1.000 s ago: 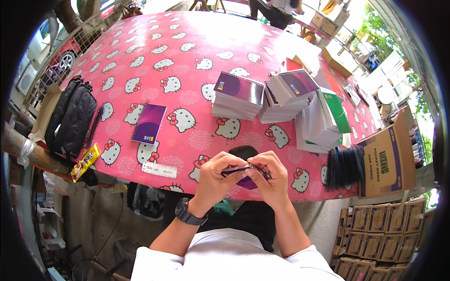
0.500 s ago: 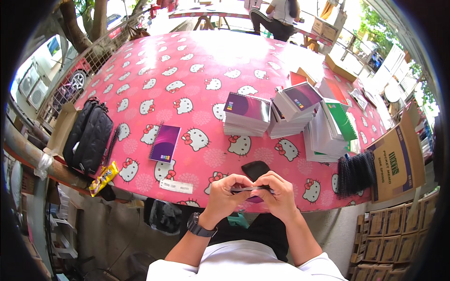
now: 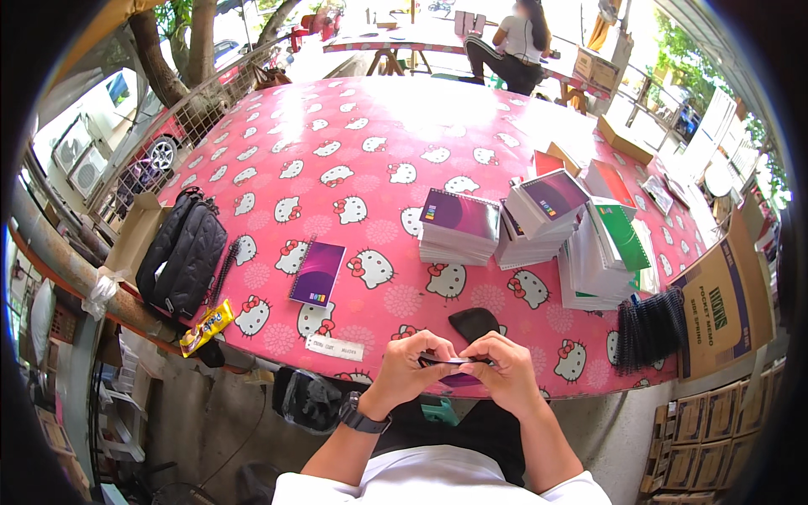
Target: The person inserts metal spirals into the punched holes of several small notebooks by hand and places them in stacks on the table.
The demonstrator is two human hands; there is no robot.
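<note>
Two hands, the left hand (image 3: 410, 365) and the right hand (image 3: 507, 370), grip a slim purple notebook (image 3: 459, 381) above the near edge of a pink table (image 3: 389, 220). We see the notebook almost edge-on, its visible edge running left to right across the body; which end is the top we cannot tell. Both hands are pinched closed on it, fingers curled, thumbs nearly meeting, forearms slanting inward, a black wristwatch (image 3: 364, 414) on the left wrist. Just beyond them we find a dark rounded object (image 3: 474, 325) on the glossy, cat-printed surface. Farther off stand stacked notebooks (image 3: 459, 244) with white paper blocks, and wiry black coils (image 3: 652, 332) beside a brown cardboard box (image 3: 725, 313).
</note>
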